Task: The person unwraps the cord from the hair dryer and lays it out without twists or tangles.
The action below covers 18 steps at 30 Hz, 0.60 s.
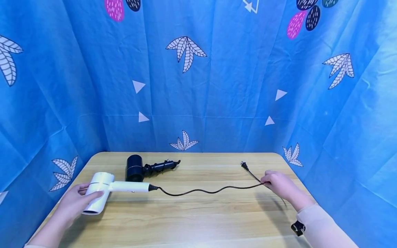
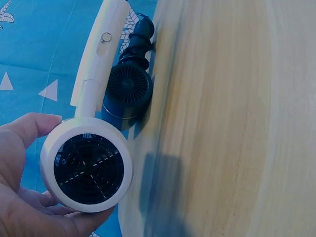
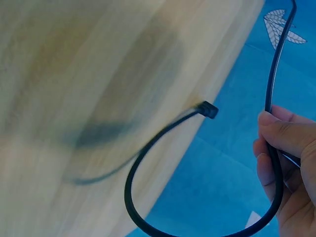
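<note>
A white hair dryer (image 1: 98, 193) is gripped round its barrel by my left hand (image 1: 72, 203), its handle pointing right. The left wrist view shows the dryer's round end with a dark grille (image 2: 89, 168), thumb and fingers on either side. From the handle a black cord (image 1: 201, 191) runs in a loose wave to my right hand (image 1: 280, 187), which pinches it between thumb and fingers. Past that hand the cord loops back to a two-pin plug (image 1: 244, 165). In the right wrist view the loop hangs below the hand and the plug (image 3: 207, 109) shows near the table edge.
Behind the white dryer lies a black hair dryer (image 1: 134, 168), its cord wound round the handle. The wooden table (image 1: 198, 220) has rounded back corners. Blue patterned cloth (image 1: 198, 86) hangs round its back and sides.
</note>
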Tool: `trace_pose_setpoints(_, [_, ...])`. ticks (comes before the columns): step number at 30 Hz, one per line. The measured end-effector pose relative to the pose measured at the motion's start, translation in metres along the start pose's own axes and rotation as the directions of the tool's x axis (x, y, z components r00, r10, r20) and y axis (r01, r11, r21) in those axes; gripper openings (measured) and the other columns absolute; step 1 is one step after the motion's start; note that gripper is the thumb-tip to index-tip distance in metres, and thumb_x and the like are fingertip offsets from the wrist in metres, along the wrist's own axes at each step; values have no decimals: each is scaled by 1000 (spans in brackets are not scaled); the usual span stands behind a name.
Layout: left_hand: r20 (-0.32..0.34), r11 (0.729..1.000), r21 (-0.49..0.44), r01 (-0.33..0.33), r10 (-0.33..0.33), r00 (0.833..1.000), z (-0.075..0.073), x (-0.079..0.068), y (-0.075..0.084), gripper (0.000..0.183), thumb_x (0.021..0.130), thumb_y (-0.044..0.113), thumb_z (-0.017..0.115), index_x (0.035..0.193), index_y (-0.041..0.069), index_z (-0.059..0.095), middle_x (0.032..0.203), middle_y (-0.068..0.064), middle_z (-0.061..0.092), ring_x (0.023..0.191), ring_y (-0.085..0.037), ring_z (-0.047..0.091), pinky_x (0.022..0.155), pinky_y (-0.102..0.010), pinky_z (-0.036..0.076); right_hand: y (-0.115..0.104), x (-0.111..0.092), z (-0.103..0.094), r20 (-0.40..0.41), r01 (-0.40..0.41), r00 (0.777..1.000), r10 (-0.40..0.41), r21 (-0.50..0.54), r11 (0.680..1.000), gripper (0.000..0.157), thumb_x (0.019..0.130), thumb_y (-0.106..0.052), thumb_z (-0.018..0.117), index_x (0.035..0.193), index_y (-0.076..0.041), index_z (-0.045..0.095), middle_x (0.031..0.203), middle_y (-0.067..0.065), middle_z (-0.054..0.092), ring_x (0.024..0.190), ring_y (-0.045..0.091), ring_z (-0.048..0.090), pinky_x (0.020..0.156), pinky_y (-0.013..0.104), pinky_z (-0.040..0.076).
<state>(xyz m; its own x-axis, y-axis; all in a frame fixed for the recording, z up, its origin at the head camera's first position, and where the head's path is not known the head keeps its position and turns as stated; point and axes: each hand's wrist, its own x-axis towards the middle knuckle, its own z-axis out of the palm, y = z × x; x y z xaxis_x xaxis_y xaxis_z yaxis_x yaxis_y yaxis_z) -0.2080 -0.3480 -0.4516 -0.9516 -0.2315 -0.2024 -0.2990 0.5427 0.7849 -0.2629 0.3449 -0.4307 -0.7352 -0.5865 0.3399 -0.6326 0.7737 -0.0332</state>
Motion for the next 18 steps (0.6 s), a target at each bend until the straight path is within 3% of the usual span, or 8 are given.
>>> trace_pose_setpoints(7, [20,999,32,10,-11,1000,-1,-2,-3,107,89,55,68,144,-23,20,137,-43,37,112,-44,53,72,-30,53,-4,-5,14,38,1,999,-3,37,999,22,77,8,78,83,-13,76,75,-11,53,69,5,54,64,29,53])
trace_pose_setpoints(14, [67,998,61,23,-27,997,-4,-3,-6,108,91,56,66,144,-25,18,137,-44,34,115,-48,50,86,-46,52,-7,-10,26,71,-11,997,3,111,994,22,77,9,77,82,-13,75,77,-7,58,72,4,53,65,29,53])
trace_pose_setpoints(18, [86,997,70,38,-44,995,-5,-1,-8,113,88,61,66,144,-24,18,138,-44,32,116,-49,48,89,-50,50,-7,-13,32,74,7,997,-17,132,991,25,77,10,76,79,-14,73,74,-9,55,71,3,51,65,29,52])
